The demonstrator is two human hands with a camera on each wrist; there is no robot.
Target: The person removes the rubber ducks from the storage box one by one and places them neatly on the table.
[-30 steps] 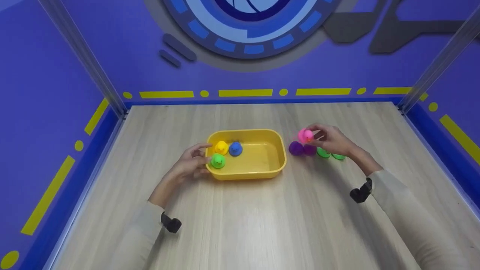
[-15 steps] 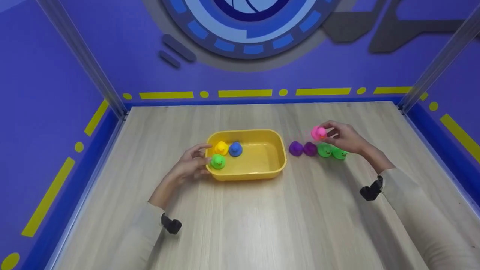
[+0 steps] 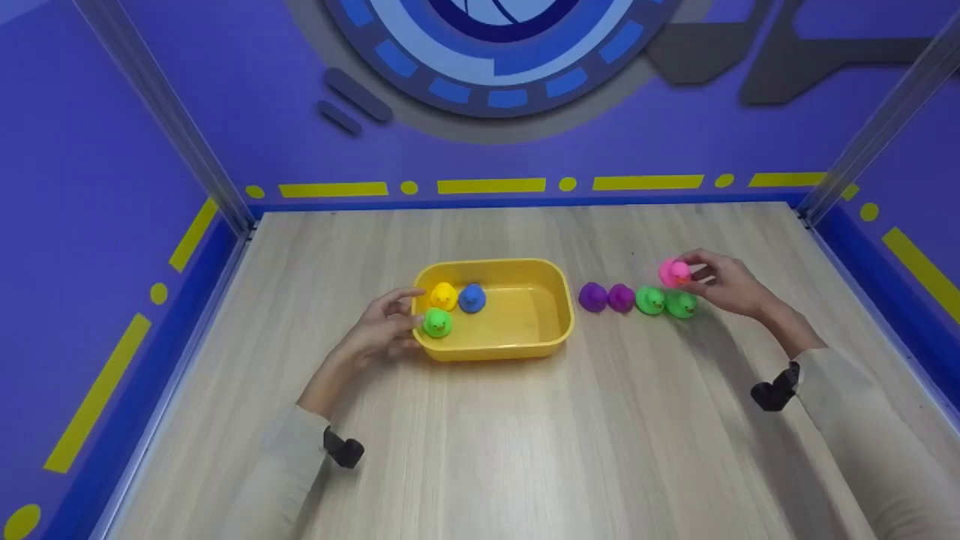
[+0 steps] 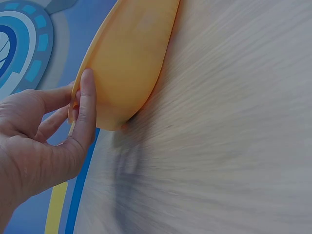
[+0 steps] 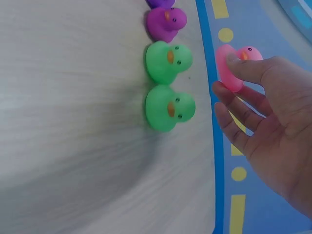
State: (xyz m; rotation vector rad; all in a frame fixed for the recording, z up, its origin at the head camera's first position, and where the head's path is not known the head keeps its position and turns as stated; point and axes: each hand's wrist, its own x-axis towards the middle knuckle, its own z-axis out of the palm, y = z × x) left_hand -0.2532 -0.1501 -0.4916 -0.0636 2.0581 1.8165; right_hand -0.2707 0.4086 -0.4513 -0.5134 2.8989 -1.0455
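My right hand [image 3: 727, 283] pinches a pink rubber duck [image 3: 674, 273] between thumb and fingers, above the row on the table. That row runs from a dark purple duck [image 3: 593, 297] through a magenta-purple duck [image 3: 621, 298] to two green ducks, a left one [image 3: 650, 301] and a right one [image 3: 681, 304]. My left hand [image 3: 382, 327] grips the left end of a yellow tub [image 3: 525, 350], thumb outside the wall and fingers over the rim in the left wrist view. Inside the tub's left part sit a yellow duck [image 3: 443, 297], a blue duck [image 3: 472, 298] and a green duck [image 3: 437, 322].
The pale wooden table [image 3: 480, 435] is bounded by a blue-purple back wall [image 3: 225, 142] and side walls with yellow stripes. A black wrist camera [image 3: 776, 388] sits on the right sleeve, another camera [image 3: 343, 448] on the left.
My right hand has carried the pink duck rightward, from over the purple ducks to over the green ones, uncovering the green ducks. The left hand and tub stay in place.
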